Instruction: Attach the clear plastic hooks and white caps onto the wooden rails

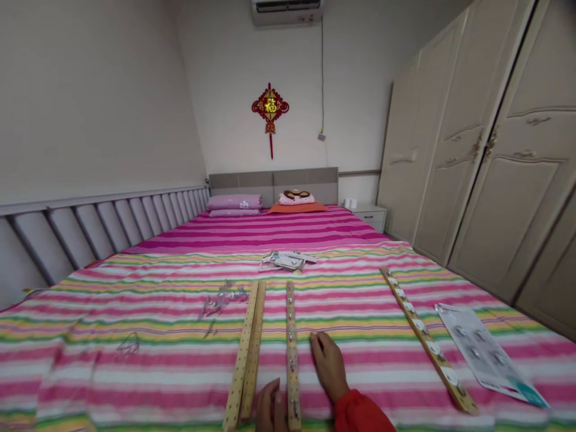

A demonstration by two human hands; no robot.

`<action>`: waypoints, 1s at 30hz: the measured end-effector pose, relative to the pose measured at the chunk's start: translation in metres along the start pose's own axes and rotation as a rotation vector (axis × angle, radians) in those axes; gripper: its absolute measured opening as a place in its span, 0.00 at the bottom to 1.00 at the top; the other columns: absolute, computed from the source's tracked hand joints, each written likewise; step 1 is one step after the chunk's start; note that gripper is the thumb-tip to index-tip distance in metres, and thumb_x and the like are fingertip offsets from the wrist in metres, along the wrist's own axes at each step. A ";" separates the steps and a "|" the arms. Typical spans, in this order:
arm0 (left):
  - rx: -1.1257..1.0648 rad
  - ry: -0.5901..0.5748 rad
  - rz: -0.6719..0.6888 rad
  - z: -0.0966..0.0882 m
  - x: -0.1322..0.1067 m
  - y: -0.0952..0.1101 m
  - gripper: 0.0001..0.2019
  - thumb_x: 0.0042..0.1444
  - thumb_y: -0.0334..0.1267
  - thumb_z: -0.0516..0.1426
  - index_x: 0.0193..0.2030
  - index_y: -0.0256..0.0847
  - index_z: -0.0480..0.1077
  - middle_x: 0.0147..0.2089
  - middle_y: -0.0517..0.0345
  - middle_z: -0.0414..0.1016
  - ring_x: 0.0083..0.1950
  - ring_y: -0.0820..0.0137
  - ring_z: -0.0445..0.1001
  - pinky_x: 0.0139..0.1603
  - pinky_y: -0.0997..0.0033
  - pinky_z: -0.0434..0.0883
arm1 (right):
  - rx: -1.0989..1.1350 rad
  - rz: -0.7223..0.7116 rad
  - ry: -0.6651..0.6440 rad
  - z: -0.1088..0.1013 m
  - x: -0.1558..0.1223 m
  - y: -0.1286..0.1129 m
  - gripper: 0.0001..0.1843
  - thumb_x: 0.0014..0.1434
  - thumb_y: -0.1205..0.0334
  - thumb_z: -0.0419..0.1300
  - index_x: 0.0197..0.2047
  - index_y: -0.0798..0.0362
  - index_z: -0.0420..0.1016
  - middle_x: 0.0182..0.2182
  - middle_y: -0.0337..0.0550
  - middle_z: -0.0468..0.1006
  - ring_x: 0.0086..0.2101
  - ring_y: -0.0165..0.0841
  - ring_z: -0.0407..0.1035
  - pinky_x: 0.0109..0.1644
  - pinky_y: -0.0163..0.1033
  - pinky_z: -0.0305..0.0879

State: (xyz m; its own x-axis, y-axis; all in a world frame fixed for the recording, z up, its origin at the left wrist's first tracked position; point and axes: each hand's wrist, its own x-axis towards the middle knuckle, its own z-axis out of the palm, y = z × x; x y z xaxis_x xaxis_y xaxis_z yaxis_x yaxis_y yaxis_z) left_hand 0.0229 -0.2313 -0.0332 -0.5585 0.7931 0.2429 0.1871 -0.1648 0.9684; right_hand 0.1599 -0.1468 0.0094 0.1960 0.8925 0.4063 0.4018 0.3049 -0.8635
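A narrow wooden strip (292,351) lies lengthwise in front of me, with small shiny metal pieces along it. My left hand (271,409) is at its near left side, partly cut off by the bottom edge. Its visible fingers are slightly apart, and nothing shows in them. To the right of the strip, my right hand (330,367) rests low over the bedspread, fingers curled and pressed together. Whatever those fingertips might hold is hidden. Two wooden strips with rows of holes (245,354) lie side by side left of my left hand.
Another wooden strip (422,329) carries several round white pieces, beside a blister pack (488,355). Clear plastic scraps (224,298), a thin tangled loop (129,346) and a pile of packets (287,260) lie on the striped bedspread (171,366). A slatted rail (121,219) borders the left.
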 end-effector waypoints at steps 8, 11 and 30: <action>-0.098 -0.145 -0.087 -0.009 -0.021 -0.008 0.27 0.55 0.58 0.47 0.47 0.37 0.70 0.47 0.46 0.75 0.49 0.61 0.73 0.50 0.63 0.71 | 0.221 0.081 0.023 -0.007 -0.002 -0.006 0.19 0.54 0.45 0.55 0.23 0.51 0.65 0.22 0.35 0.65 0.27 0.32 0.59 0.32 0.35 0.55; -0.095 -0.210 -0.091 -0.016 -0.022 -0.002 0.25 0.55 0.57 0.48 0.46 0.38 0.70 0.47 0.46 0.75 0.49 0.61 0.73 0.51 0.62 0.71 | 0.283 0.143 0.015 -0.013 -0.020 -0.011 0.20 0.54 0.43 0.54 0.25 0.52 0.67 0.19 0.34 0.65 0.23 0.30 0.59 0.28 0.34 0.57; 0.024 -0.272 -0.034 -0.023 -0.019 0.007 0.16 0.57 0.46 0.48 0.45 0.40 0.68 0.45 0.49 0.75 0.47 0.61 0.73 0.49 0.57 0.69 | 1.044 0.762 -0.251 0.006 -0.132 -0.042 0.20 0.40 0.57 0.72 0.38 0.56 0.81 0.30 0.46 0.82 0.32 0.34 0.74 0.36 0.35 0.67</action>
State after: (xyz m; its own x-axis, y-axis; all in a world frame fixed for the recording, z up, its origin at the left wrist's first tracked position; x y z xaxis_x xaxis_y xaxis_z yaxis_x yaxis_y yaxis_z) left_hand 0.0162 -0.2605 -0.0299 -0.3278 0.9269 0.1826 0.1929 -0.1235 0.9734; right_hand 0.1113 -0.2756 -0.0101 -0.1510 0.9563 -0.2504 -0.6325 -0.2882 -0.7189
